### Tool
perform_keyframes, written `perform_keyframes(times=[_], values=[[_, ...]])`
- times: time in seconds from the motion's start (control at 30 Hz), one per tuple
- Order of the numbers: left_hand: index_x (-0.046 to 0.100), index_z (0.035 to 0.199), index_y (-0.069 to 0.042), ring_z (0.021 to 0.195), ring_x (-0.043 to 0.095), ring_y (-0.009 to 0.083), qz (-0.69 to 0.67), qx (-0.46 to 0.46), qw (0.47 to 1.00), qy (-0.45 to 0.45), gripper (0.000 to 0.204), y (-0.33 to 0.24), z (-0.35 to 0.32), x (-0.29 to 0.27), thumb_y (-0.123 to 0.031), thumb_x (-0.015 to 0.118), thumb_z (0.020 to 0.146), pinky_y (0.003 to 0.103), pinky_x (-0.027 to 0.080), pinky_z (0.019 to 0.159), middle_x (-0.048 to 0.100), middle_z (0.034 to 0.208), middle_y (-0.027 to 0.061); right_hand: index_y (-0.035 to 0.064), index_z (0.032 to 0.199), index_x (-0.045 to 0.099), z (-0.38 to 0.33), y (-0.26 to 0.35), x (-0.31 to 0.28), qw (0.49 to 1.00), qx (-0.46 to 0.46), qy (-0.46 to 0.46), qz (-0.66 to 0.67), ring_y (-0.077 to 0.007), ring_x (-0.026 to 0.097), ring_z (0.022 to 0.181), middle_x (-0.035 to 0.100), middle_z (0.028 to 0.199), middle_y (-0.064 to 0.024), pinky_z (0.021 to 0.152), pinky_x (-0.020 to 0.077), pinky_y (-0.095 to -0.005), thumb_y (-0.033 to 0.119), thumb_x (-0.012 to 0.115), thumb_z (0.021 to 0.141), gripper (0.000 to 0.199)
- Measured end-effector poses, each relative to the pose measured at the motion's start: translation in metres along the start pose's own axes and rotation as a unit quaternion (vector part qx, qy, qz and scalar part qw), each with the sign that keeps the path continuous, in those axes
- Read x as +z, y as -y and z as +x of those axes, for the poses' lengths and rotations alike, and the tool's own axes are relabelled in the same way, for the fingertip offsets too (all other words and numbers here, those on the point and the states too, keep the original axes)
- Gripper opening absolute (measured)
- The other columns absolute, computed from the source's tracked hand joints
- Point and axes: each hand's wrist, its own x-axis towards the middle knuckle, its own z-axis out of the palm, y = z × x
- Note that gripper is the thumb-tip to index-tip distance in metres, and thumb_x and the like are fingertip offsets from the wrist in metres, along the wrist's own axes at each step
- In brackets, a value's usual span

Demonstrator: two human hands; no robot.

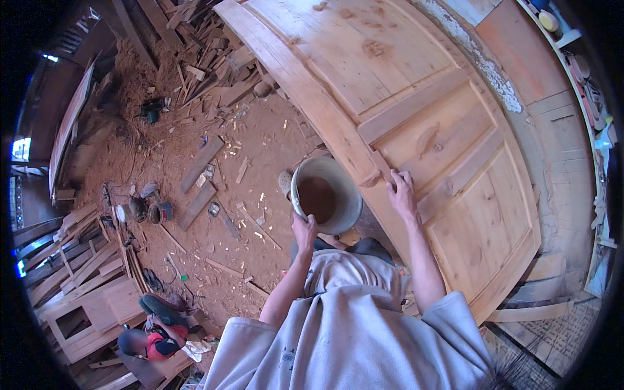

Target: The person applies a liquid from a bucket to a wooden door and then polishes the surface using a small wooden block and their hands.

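My left hand (304,231) is closed on the near-left rim of a pale grey bucket (348,198). Brown, powdery-looking material (316,198) lies in the bottom of the bucket. To the right, a panelled wooden door (448,175) lies flat, its edge right beside the bucket. My right hand (402,194) rests on the door with its fingers closed around the end of a small flat piece of wood (382,165). A little heap of sawdust (371,180) sits against that piece at the door's edge. Brown dust patches mark the door's far panel.
Wood offcuts (224,62) are piled at the far left on a sawdust-covered floor (214,175). Small tins and buckets (159,212) stand left. At lower left a person (156,338) sits by stacked boards (84,309). A shelf (595,130) with tools runs along the right.
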Motion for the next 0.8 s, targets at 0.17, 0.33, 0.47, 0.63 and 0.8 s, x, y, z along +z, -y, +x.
perform_keyframes(times=[0.17, 0.33, 0.47, 0.63, 0.8], values=[[0.053, 0.112, 0.007, 0.09, 0.063, 0.0334, -0.062, 0.018, 0.998, 0.005, 0.042, 0.009, -0.004, 0.008, -0.018, 0.056, 0.078, 0.042, 0.048, 0.08, 0.063, 0.096, 0.0253, -0.003, 0.121, 0.054, -0.003, -0.012, 0.002, 0.999, -0.006, 0.003, -0.032, -0.0318, 0.053, 0.096, 0.052, 0.101, -0.0168, 0.085, 0.0446, -0.0396, 0.01, 0.062, 0.082, 0.042], [0.053, 0.112, 0.007, 0.091, 0.063, 0.0327, -0.036, 0.05, 0.998, -0.029, 0.043, 0.037, 0.004, 0.016, -0.018, 0.057, 0.077, 0.042, 0.048, 0.081, 0.064, 0.097, 0.0244, -0.0024, 0.121, 0.054, 0.0, -0.002, 0.004, 1.0, -0.014, 0.003, -0.011, -0.0317, 0.052, 0.095, 0.052, 0.101, -0.0167, 0.085, 0.0445, -0.0401, 0.01, 0.063, 0.082, 0.042], [0.042, 0.127, 0.006, 0.107, 0.056, 0.0373, -0.026, 0.008, 0.999, 0.024, 0.054, 0.023, -0.004, 0.007, -0.01, 0.053, 0.076, 0.041, 0.043, 0.093, 0.057, 0.112, 0.0272, -0.0022, 0.122, 0.054, -0.005, 0.0, 0.003, 1.0, -0.014, 0.017, -0.007, -0.0317, 0.052, 0.095, 0.052, 0.101, -0.0166, 0.085, 0.0447, -0.0397, 0.01, 0.062, 0.082, 0.042], [0.052, 0.114, 0.006, 0.09, 0.062, 0.0363, -0.053, 0.089, 0.995, -0.005, 0.042, -0.023, -0.022, -0.003, -0.016, 0.056, 0.078, 0.043, 0.047, 0.081, 0.063, 0.097, 0.0264, 0.0008, 0.12, 0.057, -0.009, 0.006, 0.006, 1.0, 0.006, 0.005, -0.024, -0.0315, 0.051, 0.096, 0.052, 0.102, -0.0154, 0.083, 0.045, -0.041, 0.01, 0.062, 0.081, 0.04], [0.05, 0.114, 0.006, 0.087, 0.063, 0.0362, -0.047, 0.026, 0.998, 0.027, 0.043, -0.041, -0.027, -0.004, -0.017, 0.055, 0.078, 0.044, 0.048, 0.079, 0.063, 0.094, 0.0264, 0.0001, 0.12, 0.056, -0.011, 0.014, 0.005, 0.998, 0.0, 0.012, -0.061, -0.0313, 0.051, 0.094, 0.052, 0.101, -0.0156, 0.084, 0.0444, -0.0405, 0.01, 0.062, 0.081, 0.041]])
